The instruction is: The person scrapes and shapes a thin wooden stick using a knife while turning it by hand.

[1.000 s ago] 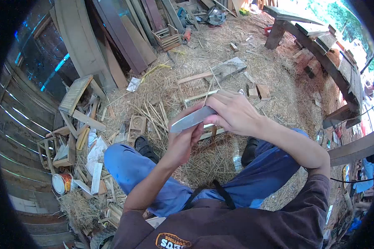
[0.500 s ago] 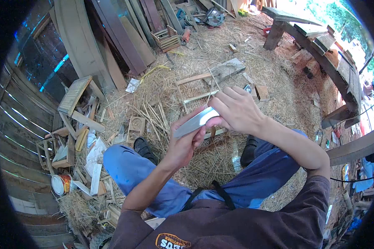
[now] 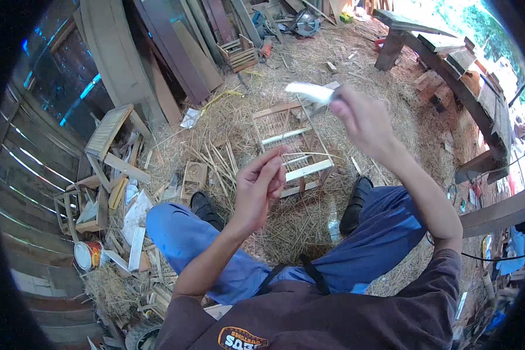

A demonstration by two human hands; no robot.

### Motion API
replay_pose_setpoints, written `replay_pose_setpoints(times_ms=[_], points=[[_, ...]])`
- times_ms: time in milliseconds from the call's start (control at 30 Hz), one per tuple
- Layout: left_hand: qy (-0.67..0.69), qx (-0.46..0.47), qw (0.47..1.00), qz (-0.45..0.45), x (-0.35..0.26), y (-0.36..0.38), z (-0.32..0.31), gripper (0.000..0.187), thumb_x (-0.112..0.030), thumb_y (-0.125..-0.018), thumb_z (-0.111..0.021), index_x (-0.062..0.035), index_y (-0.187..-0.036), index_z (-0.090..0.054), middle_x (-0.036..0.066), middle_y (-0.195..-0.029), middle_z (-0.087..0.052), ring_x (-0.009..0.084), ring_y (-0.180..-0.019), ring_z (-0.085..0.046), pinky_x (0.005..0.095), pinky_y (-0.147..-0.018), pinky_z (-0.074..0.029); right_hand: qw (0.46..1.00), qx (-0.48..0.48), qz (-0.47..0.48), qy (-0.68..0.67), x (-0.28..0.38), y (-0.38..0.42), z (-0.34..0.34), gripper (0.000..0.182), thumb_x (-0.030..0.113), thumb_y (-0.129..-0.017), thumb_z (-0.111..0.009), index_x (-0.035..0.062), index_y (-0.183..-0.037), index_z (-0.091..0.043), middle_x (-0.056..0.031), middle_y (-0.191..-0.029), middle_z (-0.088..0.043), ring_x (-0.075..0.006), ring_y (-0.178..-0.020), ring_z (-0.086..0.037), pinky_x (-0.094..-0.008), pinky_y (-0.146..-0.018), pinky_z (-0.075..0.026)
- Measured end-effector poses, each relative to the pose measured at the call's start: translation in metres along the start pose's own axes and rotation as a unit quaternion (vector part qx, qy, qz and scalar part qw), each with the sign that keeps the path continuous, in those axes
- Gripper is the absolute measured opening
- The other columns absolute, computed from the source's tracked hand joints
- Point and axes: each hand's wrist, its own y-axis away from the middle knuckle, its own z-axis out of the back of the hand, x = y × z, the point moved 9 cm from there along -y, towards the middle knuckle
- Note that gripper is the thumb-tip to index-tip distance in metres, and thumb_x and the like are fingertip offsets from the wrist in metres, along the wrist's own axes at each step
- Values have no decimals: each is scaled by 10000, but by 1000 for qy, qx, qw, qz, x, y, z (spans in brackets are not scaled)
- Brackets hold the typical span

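Observation:
My right hand is raised in front of me, closed around the handle of a knife whose bright, motion-blurred blade points left. Lower and to the left, my left hand pinches a thin wooden strip that sticks out to the right and bends down at its far end. The two hands are well apart. Beyond them on the ground, between my feet, lies a wooden frame with thin slats, partly hidden behind my left hand and the strip.
Loose thin sticks and a square wood piece with a round hole lie left of the frame. A small slatted stool stands farther left. At right is a rough wooden bench. A circular saw sits at the back.
My right hand with the knife has swung up and right, away from my left hand. The strip now extends rightward from my left fingers, and the frame shows more fully.

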Motion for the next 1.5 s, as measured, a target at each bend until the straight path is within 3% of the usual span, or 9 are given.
replay_pose_setpoints(times_ms=[300,467,667,800,967,1033,1167,1333,1500], points=[[41,1,999,-18,18,-3,1,308,-113,-988,-594,-22,-1282,-605,4,-808,-599,24,-604,-438,190,-491,-295,982,137,133,-9,62,32,-50,391,455,-925,-583,69,-980,-556,-104,-830,-647,-315,-764,-657,-422,-636,-501],[35,12,999,-31,21,1,-1,272,-95,-980,-601,-19,-1241,-619,8,-796,-613,29,-613,-456,196,-492,-307,983,121,139,-10,67,34,-51,399,466,-934,-566,69,-953,-539,-89,-802,-633,-310,-723,-658,-408,-606,-504],[35,-8,999,-11,19,9,1,94,-66,-959,-614,-16,-1006,-679,6,-785,-623,28,-569,-436,201,-471,-300,975,58,212,45,74,33,-42,417,509,-912,-550,92,-915,-530,-61,-776,-615,-266,-702,-663,-384,-589,-500],[8,-9,1000,-23,16,12,1,149,-88,-972,-598,-8,-1067,-681,-12,-740,-580,33,-558,-426,208,-459,-287,975,40,217,28,76,32,-37,410,495,-923,-547,85,-904,-529,-74,-753,-613,-282,-674,-655,-397,-581,-492],[-39,68,997,12,12,30,-29,269,-110,-987,-579,4,-1225,-634,-22,-706,-499,38,-576,-393,204,-457,-269,998,40,-28,27,8,-5,-9,417,485,-983,-482,73,-962,-546,-154,-732,-646,-322,-658,-668,-464,-541,-479],[-9,49,998,26,20,28,-28,312,-113,-992,-572,-12,-1286,-606,-22,-714,-481,38,-577,-369,197,-461,-265,997,-57,-34,-30,-18,-8,18,353,427,-1001,-482,87,-1030,-568,-160,-735,-640,-339,-654,-661,-477,-564,-478],[33,9,999,13,21,14,-6,376,-129,-998,-567,-58,-1368,-547,-32,-760,-458,29,-602,-347,185,-470,-263,997,57,-30,-46,4,6,0,391,463,-987,-492,86,-1050,-570,-131,-743,-649,-330,-689,-670,-451,-594,-501],[63,-21,996,61,23,14,-7,425,-119,-1002,-556,-96,-1423,-499,-53,-785,-498,21,-621,-358,196,-508,-287,978,100,185,-16,76,37,-38,434,518,-904,-575,88,-961,-556,-95,-708,-620,-307,-631,-645,-415,-548,-484],[124,22,988,88,25,13,-7,495,-97,-991,-527,-103,-1471,-404,-27,-858,-565,30,-659,-429,189,-516,-324,977,88,192,-8,79,34,-35,439,536,-920,-540,102,-974,-566,-85,-717,-638,-281,-646,-666,-397,-526,-497]])
